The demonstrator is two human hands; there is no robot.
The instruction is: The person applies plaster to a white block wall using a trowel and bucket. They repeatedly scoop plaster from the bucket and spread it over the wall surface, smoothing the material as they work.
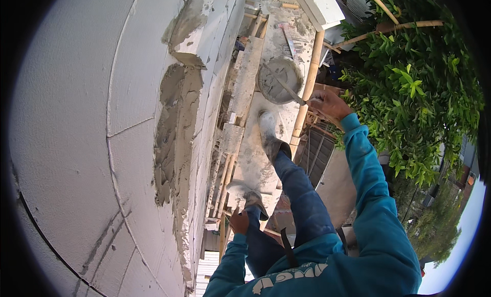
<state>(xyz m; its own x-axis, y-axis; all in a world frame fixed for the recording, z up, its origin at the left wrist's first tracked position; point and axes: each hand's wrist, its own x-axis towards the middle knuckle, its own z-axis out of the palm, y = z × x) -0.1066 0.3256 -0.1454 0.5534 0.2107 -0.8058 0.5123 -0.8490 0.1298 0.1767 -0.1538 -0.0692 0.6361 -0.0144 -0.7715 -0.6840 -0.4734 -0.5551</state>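
Note:
My right hand (330, 105) is closed around the near end of a long, narrow, mortar-caked tool (287, 87). The tool slants across a round bucket (266, 86) of wet grey mortar, and its exact kind is hard to make out. Low beside my left boot (240, 188), my left hand (239, 221) hangs near the wall with a finger stretched out and nothing visible in it. Along the white wall (66, 118) on my left runs a ledge edge coated with rough grey mortar (171, 128).
I stand on a narrow mortar-stained platform (248, 159), my right boot (267, 124) just short of the bucket. A bamboo pole (310, 67) edges its right side. Past the bucket lies a hand tool with a toothed edge (289, 41). Leafy branches (414, 92) hang to the right.

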